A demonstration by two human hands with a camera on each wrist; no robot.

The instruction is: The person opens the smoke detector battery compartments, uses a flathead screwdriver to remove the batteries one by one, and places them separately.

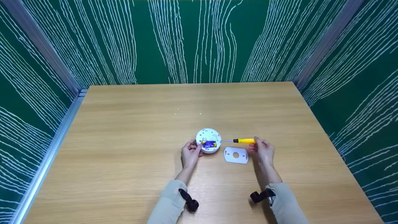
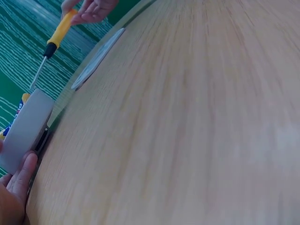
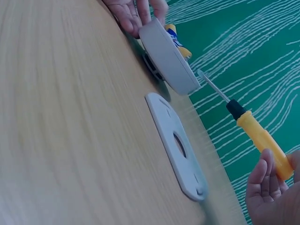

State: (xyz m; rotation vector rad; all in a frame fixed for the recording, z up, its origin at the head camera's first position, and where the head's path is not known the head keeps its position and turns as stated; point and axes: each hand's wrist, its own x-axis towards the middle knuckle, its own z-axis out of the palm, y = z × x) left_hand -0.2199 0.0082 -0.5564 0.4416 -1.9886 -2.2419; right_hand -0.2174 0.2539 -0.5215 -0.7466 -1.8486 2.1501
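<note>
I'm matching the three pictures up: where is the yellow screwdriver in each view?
Head: the screwdriver lies level, right of centre, held by the right hand.
Left wrist: top left, slanting down.
Right wrist: right edge, slanting.
Shared landmark: the round white device at its tip.

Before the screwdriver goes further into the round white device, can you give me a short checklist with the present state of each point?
1. Left hand holds the round device: ok.
2. Right hand grips the yellow screwdriver: ok.
3. Screwdriver tip at the device's rim: ok.
4. Tip seated in a screw or slot: cannot tell.
5. Removed white plate lies flat on the table, apart from the device: ok.
6. Battery is exposed: ok.
</note>
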